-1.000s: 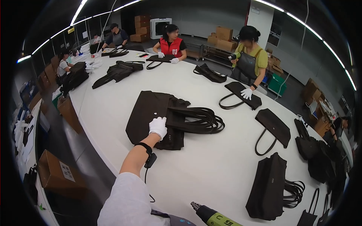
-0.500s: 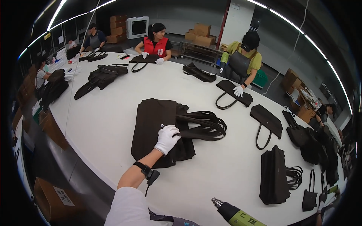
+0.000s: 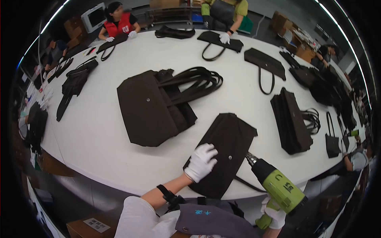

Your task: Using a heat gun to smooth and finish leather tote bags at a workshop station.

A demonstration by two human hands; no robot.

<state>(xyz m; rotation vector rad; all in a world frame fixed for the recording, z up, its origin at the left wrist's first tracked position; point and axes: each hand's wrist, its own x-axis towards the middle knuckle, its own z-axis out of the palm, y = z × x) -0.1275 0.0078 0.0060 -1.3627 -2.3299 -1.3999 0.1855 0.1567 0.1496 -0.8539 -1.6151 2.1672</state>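
Observation:
In front of me a dark brown tote bag [image 3: 234, 139] lies on the white table, a round metal snap on its face. My left hand [image 3: 201, 162], in a white glove, rests on the bag's left side with its fingers slightly bent and apart. My right hand [image 3: 276, 214], gloved too, is wrapped round the handle of a green and black heat gun [image 3: 281, 186]. Its metal nozzle points at the bag's right edge, close to it. One bag strap [image 3: 250, 184] runs out from under the bag beneath the gun.
A stack of dark bags with looped straps [image 3: 147, 107] lies farther left, and another stack [image 3: 291, 123] to the right. More bags lie across the white table [image 3: 95, 150]. Co-workers in white gloves handle bags along the far edge. A cardboard box [image 3: 93, 224] stands below at left.
My left hand has left the stack, and a single bag now lies nearer me under it. The heat gun has moved up to the bag's right edge, with my right hand now visible on it.

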